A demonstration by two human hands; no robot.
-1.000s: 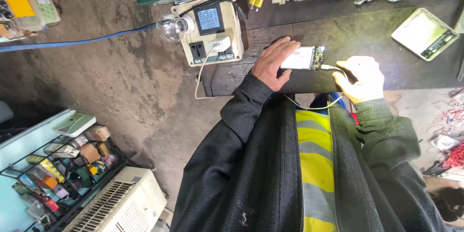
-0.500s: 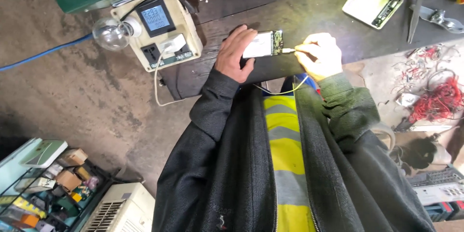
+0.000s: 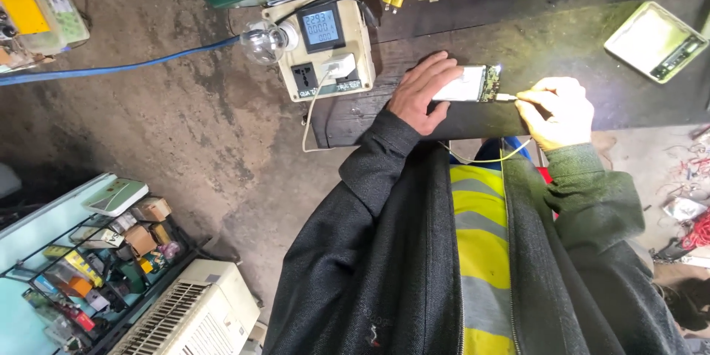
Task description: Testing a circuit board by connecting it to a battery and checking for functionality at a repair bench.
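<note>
My left hand [image 3: 420, 91] presses down on a small white device with a bare green circuit board [image 3: 469, 84] at its right end, lying on a dark wooden workbench [image 3: 384, 115]. A tiny light glows at the board's top right corner. My right hand [image 3: 556, 109] pinches a white cable plug [image 3: 507, 96] against the board's right edge. The thin cable [image 3: 488, 157] loops down toward my jacket.
A beige power meter box [image 3: 325, 41] with a lit screen, a socket and a clear bulb [image 3: 260, 41] sits left of my hands, fed by a blue cable [image 3: 111, 68]. A flat scale [image 3: 654, 41] lies at right. A wire rack of small boxes [image 3: 96, 251] and a white heater [image 3: 192, 314] stand below left.
The view has shifted, so bench and hands sit at different spots in each frame. Both hands stay on the device and the plug.
</note>
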